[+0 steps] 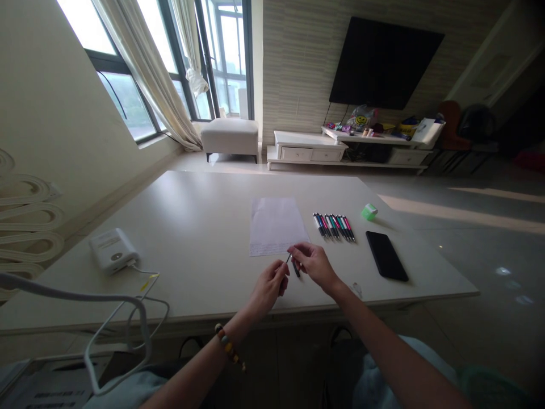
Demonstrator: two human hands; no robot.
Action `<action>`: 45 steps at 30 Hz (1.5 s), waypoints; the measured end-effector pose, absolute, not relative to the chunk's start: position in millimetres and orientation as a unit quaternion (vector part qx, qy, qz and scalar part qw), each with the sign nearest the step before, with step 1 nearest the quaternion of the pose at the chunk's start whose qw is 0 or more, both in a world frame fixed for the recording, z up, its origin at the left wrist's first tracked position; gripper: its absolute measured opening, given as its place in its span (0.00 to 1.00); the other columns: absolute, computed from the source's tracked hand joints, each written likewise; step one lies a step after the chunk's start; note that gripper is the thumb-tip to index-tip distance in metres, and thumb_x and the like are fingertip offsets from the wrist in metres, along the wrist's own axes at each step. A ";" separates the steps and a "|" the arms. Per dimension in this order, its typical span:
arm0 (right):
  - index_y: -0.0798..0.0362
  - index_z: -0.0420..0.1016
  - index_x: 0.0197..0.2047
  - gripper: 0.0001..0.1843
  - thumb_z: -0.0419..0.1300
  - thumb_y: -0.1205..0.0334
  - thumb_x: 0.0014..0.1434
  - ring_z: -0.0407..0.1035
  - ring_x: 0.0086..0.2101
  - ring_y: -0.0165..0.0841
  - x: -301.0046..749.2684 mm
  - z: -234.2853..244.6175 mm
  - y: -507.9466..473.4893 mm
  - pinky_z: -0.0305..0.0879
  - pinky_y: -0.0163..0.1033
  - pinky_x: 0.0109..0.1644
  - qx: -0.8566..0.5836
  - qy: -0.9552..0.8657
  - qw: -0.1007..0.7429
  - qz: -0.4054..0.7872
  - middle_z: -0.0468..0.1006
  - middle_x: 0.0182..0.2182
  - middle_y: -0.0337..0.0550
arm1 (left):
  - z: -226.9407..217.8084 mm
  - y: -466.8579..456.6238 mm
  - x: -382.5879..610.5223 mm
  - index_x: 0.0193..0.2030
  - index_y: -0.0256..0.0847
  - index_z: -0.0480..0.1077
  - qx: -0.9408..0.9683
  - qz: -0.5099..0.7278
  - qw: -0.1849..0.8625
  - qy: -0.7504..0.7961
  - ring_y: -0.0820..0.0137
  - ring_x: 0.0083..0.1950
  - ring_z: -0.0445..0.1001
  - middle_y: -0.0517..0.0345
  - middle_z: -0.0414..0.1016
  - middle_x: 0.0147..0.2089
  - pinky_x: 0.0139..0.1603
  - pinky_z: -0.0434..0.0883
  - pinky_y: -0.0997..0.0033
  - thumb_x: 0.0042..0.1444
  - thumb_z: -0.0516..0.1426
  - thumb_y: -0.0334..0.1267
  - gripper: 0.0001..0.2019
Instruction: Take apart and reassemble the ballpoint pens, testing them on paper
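Both hands meet over the near part of the table, just below a sheet of paper that has lines of writing along its near edge. A thin dark stick, like a pen refill, runs between the fingertips. My left hand is closed and pinches its lower end. My right hand is also closed, with its fingertips at the upper end. Below the right fingers shows a dark pen barrel; whether it is held or lies on the table I cannot tell. Several pens lie in a row right of the paper.
A black phone and a small green-and-white box are at the right. On the left, a white device has a cable trailing over the table's near edge. A small clear object lies near my right forearm.
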State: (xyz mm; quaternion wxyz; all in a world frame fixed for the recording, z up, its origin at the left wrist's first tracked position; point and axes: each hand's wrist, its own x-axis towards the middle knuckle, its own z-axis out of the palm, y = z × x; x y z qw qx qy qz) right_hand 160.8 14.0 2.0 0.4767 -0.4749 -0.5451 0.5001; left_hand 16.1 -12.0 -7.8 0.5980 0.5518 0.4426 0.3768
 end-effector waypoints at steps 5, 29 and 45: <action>0.56 0.73 0.31 0.21 0.63 0.44 0.47 0.59 0.18 0.25 167.9 11.9 25.1 0.51 0.31 0.18 -0.491 -0.482 0.541 0.484 0.70 0.21 0.38 | -8.9 -14.8 16.3 0.29 0.40 0.59 0.563 0.370 0.586 0.451 0.79 0.17 0.54 0.69 0.57 0.16 0.20 0.51 0.78 0.56 0.48 0.54 0.18; 0.57 0.73 0.31 0.18 0.61 0.48 0.50 0.63 0.21 0.25 175.2 7.8 19.5 0.54 0.29 0.20 -0.471 -0.554 0.412 0.550 0.73 0.24 0.41 | -20.0 -14.9 19.0 0.30 0.40 0.61 0.529 0.381 0.619 0.438 0.80 0.16 0.54 0.69 0.59 0.16 0.19 0.50 0.78 0.53 0.50 0.58 0.21; 0.56 0.71 0.26 0.20 0.53 0.47 0.57 0.62 0.19 0.27 191.0 -1.7 24.8 0.57 0.32 0.24 -0.582 -0.648 0.270 0.410 0.71 0.19 0.40 | -15.8 -3.4 11.5 0.39 0.36 0.66 0.382 0.487 0.653 0.436 0.65 0.41 0.76 0.45 0.78 0.39 0.42 0.71 0.67 0.49 0.60 0.51 0.20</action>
